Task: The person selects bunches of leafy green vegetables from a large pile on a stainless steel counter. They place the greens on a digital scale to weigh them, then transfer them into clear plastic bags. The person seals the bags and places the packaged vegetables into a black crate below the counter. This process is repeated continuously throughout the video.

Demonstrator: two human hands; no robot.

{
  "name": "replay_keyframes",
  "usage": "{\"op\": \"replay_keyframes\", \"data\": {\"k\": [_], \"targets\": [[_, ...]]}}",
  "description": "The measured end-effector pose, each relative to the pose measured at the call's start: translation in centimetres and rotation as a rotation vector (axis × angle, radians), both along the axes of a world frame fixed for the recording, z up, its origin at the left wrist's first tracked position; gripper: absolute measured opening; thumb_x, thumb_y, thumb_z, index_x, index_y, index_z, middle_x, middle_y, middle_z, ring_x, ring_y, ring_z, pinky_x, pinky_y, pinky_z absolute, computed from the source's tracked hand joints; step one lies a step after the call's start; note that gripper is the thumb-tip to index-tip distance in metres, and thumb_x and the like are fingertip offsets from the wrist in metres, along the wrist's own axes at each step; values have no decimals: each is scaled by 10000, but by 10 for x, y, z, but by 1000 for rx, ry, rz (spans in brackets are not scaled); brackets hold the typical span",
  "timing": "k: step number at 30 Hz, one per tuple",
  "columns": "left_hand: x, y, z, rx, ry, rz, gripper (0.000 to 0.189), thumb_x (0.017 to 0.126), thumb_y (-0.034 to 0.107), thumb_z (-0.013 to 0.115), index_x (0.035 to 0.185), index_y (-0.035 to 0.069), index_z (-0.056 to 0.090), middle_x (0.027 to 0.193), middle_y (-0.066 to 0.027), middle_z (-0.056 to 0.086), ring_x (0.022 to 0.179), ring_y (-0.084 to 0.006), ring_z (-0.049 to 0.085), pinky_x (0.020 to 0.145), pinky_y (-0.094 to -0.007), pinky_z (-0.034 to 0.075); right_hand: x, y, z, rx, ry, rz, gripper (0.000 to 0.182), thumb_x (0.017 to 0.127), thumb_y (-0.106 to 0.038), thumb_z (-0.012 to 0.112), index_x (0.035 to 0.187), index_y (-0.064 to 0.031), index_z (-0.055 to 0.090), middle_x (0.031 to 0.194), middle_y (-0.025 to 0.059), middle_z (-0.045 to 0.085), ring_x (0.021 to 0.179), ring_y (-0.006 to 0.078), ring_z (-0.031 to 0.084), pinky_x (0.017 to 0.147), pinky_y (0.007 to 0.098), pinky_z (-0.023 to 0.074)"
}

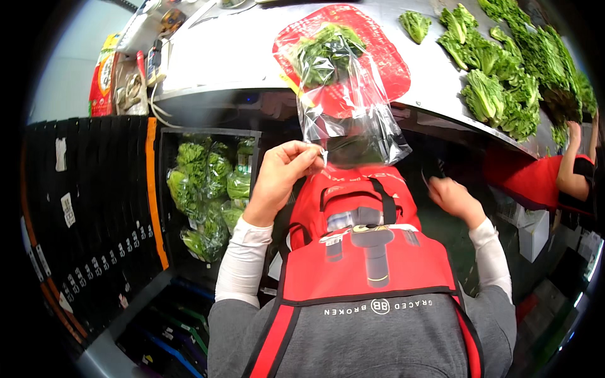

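A clear plastic bag [361, 111] with leafy green lettuce [331, 49] inside lies partly on the worktable. Its mouth hangs over the front edge, towards my red apron [373, 257]. Under the lettuce lies a red printed plastic sack [387, 71]. My left hand [286, 177] pinches the near left corner of the clear bag between thumb and finger. Off to the right of the bag, my right hand [451, 198] is curled and apart from it. A thin shiny edge shows by its fingers, too blurred to name.
Loose lettuce heads [496, 80] are piled on the metal worktable [439, 87]. A black crate [259, 141] of bagged lettuce stands lower left, beside stacked black crates [94, 189]. At right, another person's arm [567, 165] reaches to the lettuce. A power cable [153, 106] hangs off the table.
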State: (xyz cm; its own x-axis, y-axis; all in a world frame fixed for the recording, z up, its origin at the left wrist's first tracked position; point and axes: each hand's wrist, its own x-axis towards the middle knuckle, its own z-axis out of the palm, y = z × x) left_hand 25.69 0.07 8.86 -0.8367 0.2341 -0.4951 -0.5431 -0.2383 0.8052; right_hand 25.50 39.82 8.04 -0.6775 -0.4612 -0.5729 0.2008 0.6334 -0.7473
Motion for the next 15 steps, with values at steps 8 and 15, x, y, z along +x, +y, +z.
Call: {"op": "replay_keyframes", "data": {"k": [8,15], "targets": [[-71,-7,-30,-1012,1002,122,680,663,-28,802,1303,86,600,1236,-149,541,1176,-337,500,998,-417,438,-55,-28,-18,211,1082,-21,168,802,-61,724,955,-76,657,953,62,652,929,282,619,801,393,474],[-112,3,-54,-1034,1253,204,247,716,1,781,936,103,732,1058,-77,644,994,-296,595,858,-401,475,-174,-102,-58,-189,1309,-71,360,788,-33,740,1136,-96,674,1172,117,645,1059,321,614,918,408,497]]}}
